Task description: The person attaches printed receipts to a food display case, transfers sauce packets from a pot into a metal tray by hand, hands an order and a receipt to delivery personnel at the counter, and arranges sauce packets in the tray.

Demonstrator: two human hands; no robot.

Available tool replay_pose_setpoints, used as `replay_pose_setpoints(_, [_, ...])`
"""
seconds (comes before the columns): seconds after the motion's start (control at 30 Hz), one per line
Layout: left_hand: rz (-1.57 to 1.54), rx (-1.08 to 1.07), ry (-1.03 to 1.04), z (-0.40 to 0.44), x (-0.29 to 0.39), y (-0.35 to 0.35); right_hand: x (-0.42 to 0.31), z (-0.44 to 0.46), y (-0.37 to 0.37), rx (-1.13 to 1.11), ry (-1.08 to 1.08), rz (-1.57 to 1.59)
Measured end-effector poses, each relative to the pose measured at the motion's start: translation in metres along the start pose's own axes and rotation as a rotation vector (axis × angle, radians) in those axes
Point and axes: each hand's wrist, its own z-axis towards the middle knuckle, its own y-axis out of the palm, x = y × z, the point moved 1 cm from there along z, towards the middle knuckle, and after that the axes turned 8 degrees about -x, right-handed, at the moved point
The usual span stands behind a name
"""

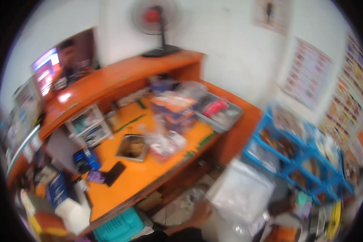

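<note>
My left hand (201,211), blurred by motion, reaches in from the bottom below a black sleeve (185,235). Its fingers look closed at the left edge of a whitish, shiny pack of plastic bags (244,189), which is tilted in front of me. At the pack's lower right is a dark brown blurred shape (280,205). It may be my right hand, but its fingers cannot be made out. Beyond the pack stands a blue plastic rack (288,159) with wrapped goods in its compartments.
An orange desk (149,177) holds a metal container with food (132,147), plastic bags (163,143), a phone (115,173) and a grey tray (220,126). Under its front edge is a teal basket (119,228). A fan (161,50) stands on the upper ledge. A person (70,66) shows beyond the ledge.
</note>
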Motion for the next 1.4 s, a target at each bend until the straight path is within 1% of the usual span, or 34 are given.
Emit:
replay_pose_setpoints(0.03, [-0.003, 0.112, 0.079, -0.002, -0.006, 0.009, 0.008, 0.004, 0.003, 0.059, 0.015, 0.010])
replay_pose_setpoints(0.1, [0.082, 0.163, 0.132, -0.003, -0.007, 0.016, 0.012, 0.011, -0.002, 0.156, 0.002, 0.019])
replay_pose_setpoints(0.13, [0.072, 0.158, 0.136, -0.003, -0.005, 0.015, -0.012, -0.006, -0.034, 0.223, -0.099, 0.018])
replay_pose_setpoints(0.17, [0.066, 0.163, 0.138, 0.000, -0.002, 0.013, 0.016, 0.009, -0.016, 0.166, -0.193, 0.132])
replay_pose_setpoints(0.2, [0.061, 0.138, 0.136, 0.000, -0.001, 0.013, 0.057, 0.034, 0.018, 0.178, -0.169, 0.346])
replay_pose_setpoints(0.23, [0.064, 0.125, 0.127, -0.001, -0.002, 0.015, 0.018, 0.012, -0.038, 0.251, -0.046, 0.349])
replay_pose_setpoints(0.27, [0.052, 0.116, 0.131, 0.000, -0.004, 0.018, 0.027, 0.022, -0.044, 0.209, -0.055, 0.386])
replay_pose_setpoints(0.33, [0.050, 0.112, 0.130, 0.002, -0.004, 0.026, 0.030, 0.036, -0.100, 0.094, -0.096, 0.399])
replay_pose_setpoints(0.37, [0.071, 0.132, 0.085, -0.003, -0.009, 0.026, 0.037, 0.058, -0.103, 0.134, -0.119, 0.380])
replay_pose_setpoints(0.4, [0.066, 0.133, 0.101, -0.004, -0.010, 0.027, 0.078, 0.112, -0.070, 0.151, -0.213, 0.259])
replay_pose_setpoints(0.43, [0.083, 0.141, 0.113, -0.004, -0.011, 0.027, 0.061, 0.129, -0.097, 0.063, -0.169, 0.460])
replay_pose_setpoints(0.47, [0.101, 0.147, 0.122, -0.002, -0.006, 0.026, 0.074, 0.176, -0.093, 0.227, -0.611, -0.245])
replay_pose_setpoints(0.5, [0.100, 0.140, 0.130, -0.002, 0.010, 0.020, 0.096, 0.239, -0.076, 0.147, -0.248, 0.179])
replay_pose_setpoints(0.53, [0.113, 0.135, 0.121, -0.002, 0.013, 0.019, 0.035, 0.220, -0.136, 0.295, -0.111, 0.422])
replay_pose_setpoints(0.6, [0.143, 0.139, 0.072, 0.000, 0.013, 0.022, 0.014, 0.272, -0.168, 0.060, 0.225, 0.640])
replay_pose_setpoints(0.67, [0.183, 0.148, 0.005, 0.000, 0.007, 0.027, 0.033, 0.330, -0.135, 0.157, 0.022, 1.035])
replay_pose_setpoints(0.73, [0.209, 0.140, -0.059, -0.001, 0.004, 0.028, 0.025, 0.318, -0.131, 0.082, 0.072, 1.086])
replay_pose_setpoints(0.77, [0.212, 0.131, -0.086, -0.002, 0.005, 0.030, 0.031, 0.308, -0.128, 0.021, -0.001, 0.929])
replay_pose_setpoints(0.83, [0.183, 0.086, -0.075, -0.002, 0.003, 0.026, 0.032, 0.249, -0.127, -0.087, -0.079, 0.591])
replay_pose_setpoints(0.9, [0.144, 0.058, -0.071, -0.001, 0.007, 0.026, 0.031, 0.182, -0.125, -0.287, -0.112, 0.177])
replay_pose_setpoints(0.97, [0.187, -0.027, -0.214, 0.001, 0.015, 0.021, 0.076, 0.134, -0.082, -0.413, -0.256, -0.122])
replay_pose_setpoints(1.0, [0.190, -0.049, -0.213, 0.004, 0.019, 0.021, 0.089, 0.112, -0.069, -0.445, -0.220, -0.125])
replay_pose_setpoints(1.03, [0.143, -0.033, -0.256, 0.006, 0.023, 0.022, 0.095, 0.093, -0.064, -0.475, -0.186, -0.128])
replay_pose_setpoints(1.07, [0.098, -0.013, -0.301, 0.004, 0.025, 0.022, 0.100, 0.077, -0.061, -0.486, -0.173, -0.133])
replay_pose_setpoints(1.1, [0.100, -0.025, -0.302, 0.002, 0.020, 0.025, 0.094, 0.062, -0.064, -0.471, -0.181, -0.132])
replay_pose_setpoints(1.17, [0.284, 0.108, -0.061, 0.001, 0.007, 0.029, 0.084, 0.038, -0.073, -0.457, -0.186, -0.127])
replay_pose_setpoints(1.23, [0.297, 0.108, -0.043, -0.001, 0.002, 0.030, 0.073, 0.017, -0.082, -0.496, -0.364, -0.073])
replay_pose_setpoints(1.27, [0.306, 0.112, -0.029, -0.001, 0.001, 0.029, 0.070, 0.005, -0.080, -0.429, -0.391, -0.104])
replay_pose_setpoints(1.3, [0.306, 0.113, -0.029, -0.001, 0.002, 0.028, 0.070, -0.001, -0.077, -0.428, -0.391, -0.103])
replay_pose_setpoints(1.37, [0.272, 0.045, -0.120, 0.000, 0.004, 0.028, 0.068, -0.005, -0.073, -0.265, -0.408, -0.266])
replay_pose_setpoints(1.4, [0.269, 0.050, -0.123, -0.001, 0.005, 0.027, 0.072, -0.005, -0.076, -0.228, -0.394, -0.207])
